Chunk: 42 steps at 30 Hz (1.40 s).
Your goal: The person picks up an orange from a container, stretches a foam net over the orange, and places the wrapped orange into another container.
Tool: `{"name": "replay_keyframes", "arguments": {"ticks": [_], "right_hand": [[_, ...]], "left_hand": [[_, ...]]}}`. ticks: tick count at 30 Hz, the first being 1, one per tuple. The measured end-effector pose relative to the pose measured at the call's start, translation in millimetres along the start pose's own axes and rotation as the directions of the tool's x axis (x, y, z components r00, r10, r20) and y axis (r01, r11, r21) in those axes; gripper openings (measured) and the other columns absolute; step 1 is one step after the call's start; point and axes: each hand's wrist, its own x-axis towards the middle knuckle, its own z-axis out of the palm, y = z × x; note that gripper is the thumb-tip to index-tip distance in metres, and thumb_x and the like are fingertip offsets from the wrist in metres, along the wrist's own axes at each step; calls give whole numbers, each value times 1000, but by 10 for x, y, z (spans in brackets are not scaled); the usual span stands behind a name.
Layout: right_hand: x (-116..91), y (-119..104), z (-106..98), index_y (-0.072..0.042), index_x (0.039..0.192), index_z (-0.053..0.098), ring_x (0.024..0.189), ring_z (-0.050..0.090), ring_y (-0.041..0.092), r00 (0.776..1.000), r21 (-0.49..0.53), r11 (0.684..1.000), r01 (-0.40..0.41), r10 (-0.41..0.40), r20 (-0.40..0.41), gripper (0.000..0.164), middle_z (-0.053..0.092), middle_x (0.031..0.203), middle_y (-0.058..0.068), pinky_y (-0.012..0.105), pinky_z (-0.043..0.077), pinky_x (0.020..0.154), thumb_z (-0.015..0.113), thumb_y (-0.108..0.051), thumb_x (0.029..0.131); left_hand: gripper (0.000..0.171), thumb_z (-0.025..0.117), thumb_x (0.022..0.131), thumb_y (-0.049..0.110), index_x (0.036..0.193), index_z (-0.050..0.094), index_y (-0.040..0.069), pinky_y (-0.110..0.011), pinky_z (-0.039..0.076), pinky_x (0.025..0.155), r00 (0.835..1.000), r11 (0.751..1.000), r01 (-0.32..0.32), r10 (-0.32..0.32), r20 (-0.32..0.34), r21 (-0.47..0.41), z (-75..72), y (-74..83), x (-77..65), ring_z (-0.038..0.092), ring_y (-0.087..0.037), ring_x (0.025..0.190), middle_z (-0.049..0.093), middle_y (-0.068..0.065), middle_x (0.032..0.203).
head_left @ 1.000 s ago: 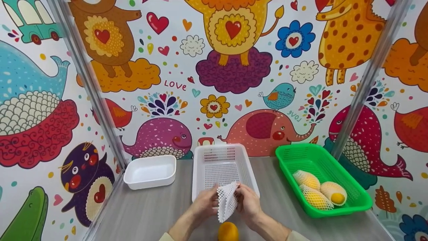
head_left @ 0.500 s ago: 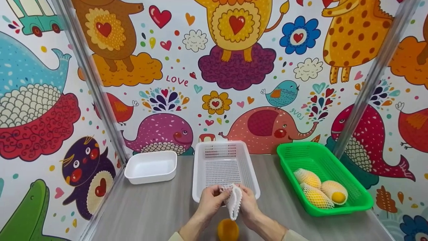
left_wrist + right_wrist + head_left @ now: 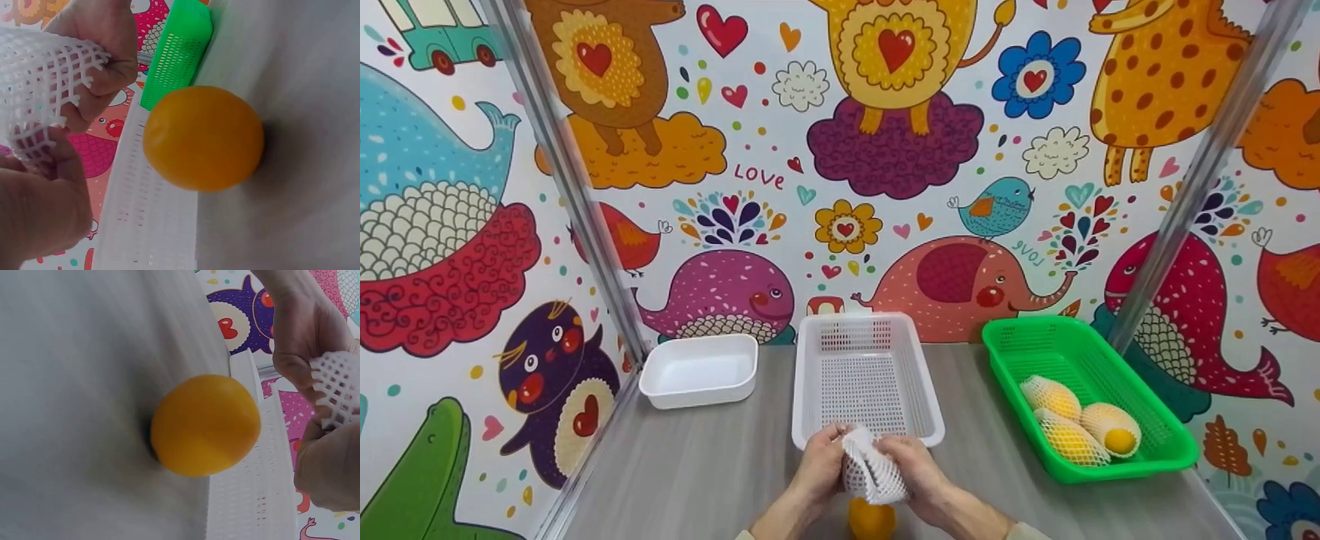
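Both hands grip a white foam net sleeve (image 3: 876, 471) in front of the body, just past the near rim of the white basket in the head view. My left hand (image 3: 819, 461) pinches one side of its edge. The right hand (image 3: 916, 466) grips the opposite side, fingers curled. On the table right below the sleeve lies a smooth orange-yellow fruit (image 3: 872, 519), partly covered by the net in the head view. Both wrist views show this fruit (image 3: 202, 138) bare and apart from the hands, with the netting's open end (image 3: 337, 385) between the fingers.
A white perforated basket (image 3: 859, 386) stands behind the hands. Back left is a small white tub (image 3: 701, 397). At the right, a green basket (image 3: 1072, 360) holds several yellow fruits (image 3: 1072, 448) in foam nets. Patterned walls (image 3: 750, 97) with metal posts enclose the table.
The sleeve has been turned and spread in the fingers, and it now hangs lower, over the fruit's top edge. Both hands have come slightly nearer the body. The view has tilted down a little.
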Motion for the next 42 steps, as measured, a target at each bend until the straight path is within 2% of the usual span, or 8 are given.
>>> {"name": "replay_keyframes", "arguments": {"ticks": [8,17,20,26,29,33,36,42], "right_hand": [[-44,238,-125,0,115,69,82,73,12,999,-41,999,16,-17,-43,21,75,92,2,24,59,73,61,-15,104],[-57,446,-260,3,118,68,78,69,10,991,-140,990,-23,4,-134,23,72,90,0,25,57,69,60,-15,106],[-53,531,-288,5,113,66,76,67,10,990,-156,988,10,-31,-135,19,71,87,-1,24,56,68,58,-11,106],[-64,683,-326,19,104,56,67,57,7,976,-272,958,90,-140,-168,23,61,75,-4,20,48,62,59,-4,103],[-64,729,-347,18,103,55,65,53,6,969,-325,942,89,-157,-189,22,55,73,-6,20,45,61,60,-3,102],[-70,760,-387,17,102,57,70,53,9,964,-384,920,78,-168,-206,20,55,76,-5,22,45,65,61,-2,101],[-75,757,-406,13,99,59,75,52,12,960,-446,893,55,-170,-222,17,56,79,-4,25,43,68,62,-4,101],[-74,762,-401,5,95,61,78,51,15,956,-516,857,8,-158,-247,11,57,83,-3,28,42,70,63,-4,101]], "left_hand": [[13,58,102,11,105,66,2,-27,58,63,997,957,7,17,-80,289,-74,-216,-89,71,-13,74,74,-2,87],[11,59,103,7,93,59,4,-21,43,53,991,903,-74,113,-69,423,-120,-405,-137,56,-7,62,62,3,73],[11,61,101,7,91,58,8,-21,38,53,983,849,-99,163,-80,519,-135,-479,-138,49,-5,59,55,6,70],[10,64,96,9,90,58,14,-28,34,55,958,671,-78,254,-130,737,-175,-630,-103,44,-9,61,48,7,69],[7,63,95,9,92,58,13,-32,38,57,955,630,-47,255,-150,775,-209,-719,-74,47,-13,64,52,4,70],[10,62,97,10,90,57,14,-34,38,56,930,575,-90,341,-138,813,-265,-880,-37,48,-12,62,52,6,69],[14,64,101,17,89,56,15,-36,40,57,918,560,-127,379,-117,819,-292,-935,-34,49,-11,63,53,6,71],[22,67,103,29,88,56,16,-38,45,63,948,591,-49,282,-149,805,-280,-906,-56,53,-14,68,56,4,75]]}}
